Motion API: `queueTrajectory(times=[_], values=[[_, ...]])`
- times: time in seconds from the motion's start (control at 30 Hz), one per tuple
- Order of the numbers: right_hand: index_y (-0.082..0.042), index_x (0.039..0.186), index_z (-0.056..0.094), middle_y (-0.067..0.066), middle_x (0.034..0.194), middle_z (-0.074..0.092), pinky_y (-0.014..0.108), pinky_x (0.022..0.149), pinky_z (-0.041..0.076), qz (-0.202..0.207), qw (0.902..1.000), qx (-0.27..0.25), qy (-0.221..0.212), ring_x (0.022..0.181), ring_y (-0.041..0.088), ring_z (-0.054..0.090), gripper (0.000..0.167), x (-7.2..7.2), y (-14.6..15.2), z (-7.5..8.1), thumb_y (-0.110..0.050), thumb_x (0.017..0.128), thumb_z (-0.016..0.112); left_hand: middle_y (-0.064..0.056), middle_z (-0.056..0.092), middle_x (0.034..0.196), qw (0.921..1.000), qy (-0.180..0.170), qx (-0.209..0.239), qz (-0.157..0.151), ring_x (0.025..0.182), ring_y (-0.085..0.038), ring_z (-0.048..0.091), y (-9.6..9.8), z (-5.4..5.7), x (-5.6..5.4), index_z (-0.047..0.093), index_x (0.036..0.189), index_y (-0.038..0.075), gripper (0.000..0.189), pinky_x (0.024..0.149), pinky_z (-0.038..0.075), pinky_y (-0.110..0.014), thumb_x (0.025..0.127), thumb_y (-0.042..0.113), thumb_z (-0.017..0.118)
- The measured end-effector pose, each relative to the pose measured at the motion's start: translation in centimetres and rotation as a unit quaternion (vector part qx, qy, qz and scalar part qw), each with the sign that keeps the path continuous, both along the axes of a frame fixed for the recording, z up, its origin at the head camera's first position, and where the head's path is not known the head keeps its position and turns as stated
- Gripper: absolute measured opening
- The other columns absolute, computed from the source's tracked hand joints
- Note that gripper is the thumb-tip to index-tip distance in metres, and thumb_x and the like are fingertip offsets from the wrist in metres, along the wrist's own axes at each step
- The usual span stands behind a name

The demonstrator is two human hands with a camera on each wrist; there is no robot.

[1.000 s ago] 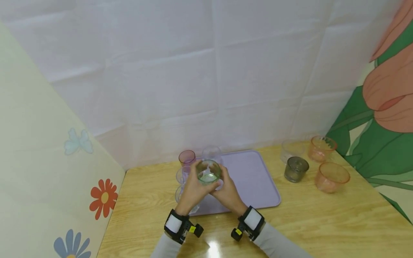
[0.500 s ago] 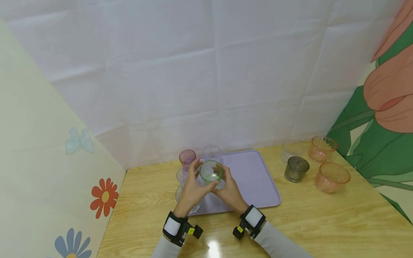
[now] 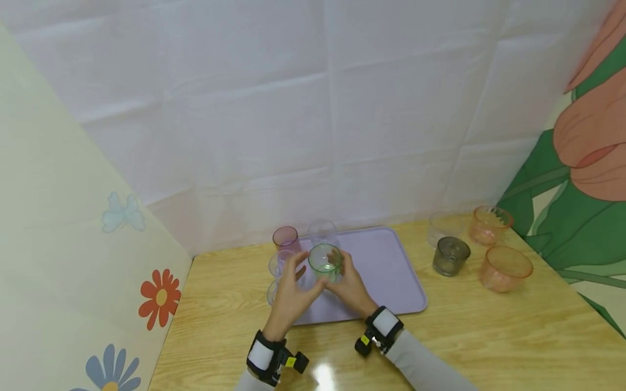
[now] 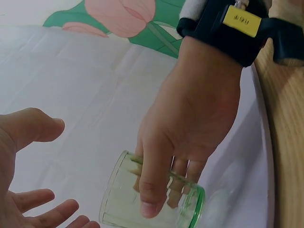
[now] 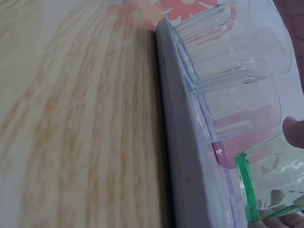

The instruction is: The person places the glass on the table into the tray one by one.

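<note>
A pale green clear glass (image 3: 325, 259) is held upright over the lavender tray (image 3: 383, 266) in the head view. My right hand (image 3: 352, 287) grips it from the right, thumb along its side and fingers around the back, as the left wrist view shows. On the other side my left hand (image 3: 289, 298) is spread, thumb and fingers standing apart from the glass. Just left of the hands are a purple-pink glass (image 3: 286, 238) and clear glasses (image 5: 232, 52), partly hidden by the left hand. Behind the green glass stands another clear glass (image 3: 322, 230).
To the right on the wooden table (image 3: 469, 331) stand a dark grey glass cup (image 3: 450, 258), two orange bowls, one nearer (image 3: 505, 271) and one farther (image 3: 489, 231), and a clear bowl (image 3: 442, 231). A white sheet (image 3: 254, 130) hangs behind the table.
The green glass has shifted slightly right with my right hand. My left hand has let go of it, its fingers opening away to the left.
</note>
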State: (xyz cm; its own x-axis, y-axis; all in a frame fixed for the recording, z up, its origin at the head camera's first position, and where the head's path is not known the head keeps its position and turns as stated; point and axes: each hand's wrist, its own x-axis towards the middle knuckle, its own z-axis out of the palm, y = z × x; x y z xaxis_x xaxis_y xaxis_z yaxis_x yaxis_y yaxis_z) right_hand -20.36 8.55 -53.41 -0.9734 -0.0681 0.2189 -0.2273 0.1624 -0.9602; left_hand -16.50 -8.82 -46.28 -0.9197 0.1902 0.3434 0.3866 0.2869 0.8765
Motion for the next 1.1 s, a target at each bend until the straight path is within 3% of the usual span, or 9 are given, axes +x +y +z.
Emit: queueTrajectory(times=[0.23, 0.43, 0.63, 0.77, 0.9, 1.1], values=[[-0.004, 0.155, 0.036, 0.028, 0.157, 0.053, 0.064, 0.124, 0.036, -0.005, 0.9998, 0.011, -0.015, 0.147, 0.046, 0.049, 0.088, -0.5, 0.0, -0.3, -0.011, 0.086, 0.089, -0.025, 0.055, 0.150, 0.9994, -0.006, 0.010, -0.032, 0.144, -0.041, 0.052, 0.5, -0.8, 1.0, 0.050, 0.148, -0.005, 0.064, 0.116, 0.052, -0.046, 0.094, 0.012, 0.080], [0.000, 0.155, 0.036, 0.030, 0.154, 0.054, 0.062, 0.124, 0.037, -0.005, 0.9993, 0.037, 0.000, 0.145, 0.047, 0.051, 0.085, -0.8, 0.2, -0.7, -0.014, 0.089, 0.087, -0.020, 0.067, 0.137, 0.9967, -0.028, 0.014, -0.075, 0.130, -0.036, 0.064, 0.9, -1.6, 1.6, 0.061, 0.137, -0.003, 0.045, 0.109, 0.057, -0.048, 0.097, 0.011, 0.076], [0.002, 0.153, 0.037, 0.033, 0.150, 0.056, 0.064, 0.122, 0.039, -0.023, 0.9989, 0.040, -0.002, 0.140, 0.050, 0.054, 0.089, -0.7, 0.1, -0.5, -0.009, 0.082, 0.089, -0.018, 0.073, 0.126, 0.9917, -0.021, 0.020, -0.125, 0.118, -0.035, 0.070, 1.3, -2.7, 2.0, 0.070, 0.124, -0.001, 0.026, 0.101, 0.062, -0.043, 0.099, 0.006, 0.072], [-0.001, 0.153, 0.037, 0.031, 0.150, 0.057, 0.060, 0.121, 0.041, -0.029, 0.9989, 0.033, -0.016, 0.139, 0.048, 0.056, 0.091, -0.9, -0.2, -0.5, -0.008, 0.080, 0.091, -0.018, 0.075, 0.121, 0.9908, -0.016, 0.009, -0.134, 0.112, -0.031, 0.074, 1.6, -3.7, 2.4, 0.071, 0.121, 0.000, 0.021, 0.096, 0.063, -0.034, 0.100, 0.007, 0.071], [-0.001, 0.153, 0.038, 0.031, 0.149, 0.058, 0.059, 0.119, 0.042, -0.037, 0.9984, 0.036, -0.022, 0.138, 0.047, 0.056, 0.093, -1.2, -0.3, -1.0, -0.009, 0.078, 0.093, -0.019, 0.077, 0.117, 0.9899, -0.013, -0.002, -0.141, 0.110, -0.027, 0.075, 1.9, -4.3, 2.7, 0.072, 0.118, 0.001, 0.019, 0.095, 0.063, -0.032, 0.100, 0.006, 0.070], [-0.001, 0.152, 0.038, 0.031, 0.149, 0.058, 0.059, 0.118, 0.045, -0.040, 0.9981, 0.042, -0.019, 0.139, 0.047, 0.057, 0.092, -1.7, -0.2, -1.8, -0.011, 0.080, 0.093, -0.017, 0.077, 0.118, 0.9881, -0.053, -0.012, -0.144, 0.107, -0.020, 0.075, 2.4, -4.4, 3.4, 0.073, 0.118, 0.003, 0.017, 0.091, 0.063, -0.029, 0.101, 0.008, 0.069]])
